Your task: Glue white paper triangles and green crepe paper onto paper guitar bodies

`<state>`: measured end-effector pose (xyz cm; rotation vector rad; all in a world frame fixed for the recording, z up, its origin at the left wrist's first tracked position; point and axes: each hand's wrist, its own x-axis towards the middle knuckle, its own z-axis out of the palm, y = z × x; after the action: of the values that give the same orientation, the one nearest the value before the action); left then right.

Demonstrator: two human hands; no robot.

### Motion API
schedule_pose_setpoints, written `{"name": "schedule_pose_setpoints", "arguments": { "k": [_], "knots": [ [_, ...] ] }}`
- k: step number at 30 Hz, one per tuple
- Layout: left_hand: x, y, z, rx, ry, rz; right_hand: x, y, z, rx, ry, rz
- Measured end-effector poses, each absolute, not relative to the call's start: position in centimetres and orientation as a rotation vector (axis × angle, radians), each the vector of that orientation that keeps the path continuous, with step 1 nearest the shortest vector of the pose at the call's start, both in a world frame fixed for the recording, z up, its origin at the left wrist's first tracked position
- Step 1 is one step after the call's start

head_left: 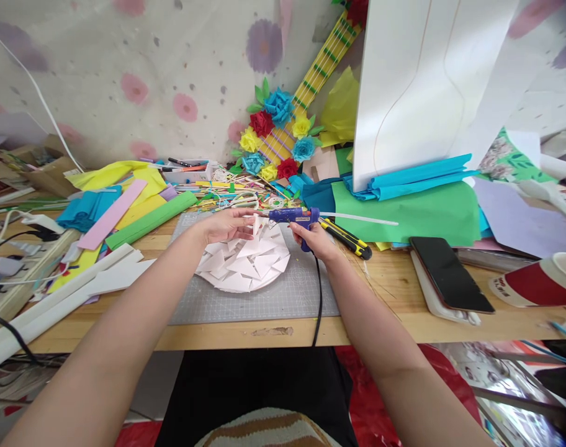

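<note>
My right hand (313,239) grips a blue glue gun (293,216) by its handle, nozzle pointing left, a clear glue stick (357,218) sticking out of its back. My left hand (224,225) pinches a small white paper triangle (256,225) right at the nozzle. Below both hands lies a round white piece covered in overlapping paper triangles (243,264), resting on a grey cutting mat (301,288). The gun's black cord (318,304) drops over the table's front edge.
A yellow-black utility knife (345,238) lies just right of the gun. A black phone (450,273) and a red paper cup (539,282) sit at right. Coloured paper sheets, paper flowers (274,133) on a cardboard guitar, white foam strips (69,292) and cables crowd the back and left.
</note>
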<state>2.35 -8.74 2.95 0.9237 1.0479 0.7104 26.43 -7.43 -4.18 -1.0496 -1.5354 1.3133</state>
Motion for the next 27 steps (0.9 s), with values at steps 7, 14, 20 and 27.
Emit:
{"name": "schedule_pose_setpoints", "arguments": {
  "k": [7, 14, 20, 27],
  "knots": [
    [2.1, -8.6, 2.8, 0.935, 1.038, 0.723, 26.5, -7.7, -3.8, -1.035, -1.570, 1.344],
    [1.7, -8.6, 3.1, 0.991, 1.041, 0.707, 26.7, -7.6, -3.9, -0.999, -1.628, 1.354],
    [1.4, -8.5, 2.8, 0.989, 1.021, 0.695, 26.9, -7.1, -4.5, -1.062, -1.567, 1.296],
    [1.2, -7.9, 3.5, 1.302, 1.215, 0.649, 27.1, -6.6, -4.3, -1.008, -1.342, 1.285]
  ]
}}
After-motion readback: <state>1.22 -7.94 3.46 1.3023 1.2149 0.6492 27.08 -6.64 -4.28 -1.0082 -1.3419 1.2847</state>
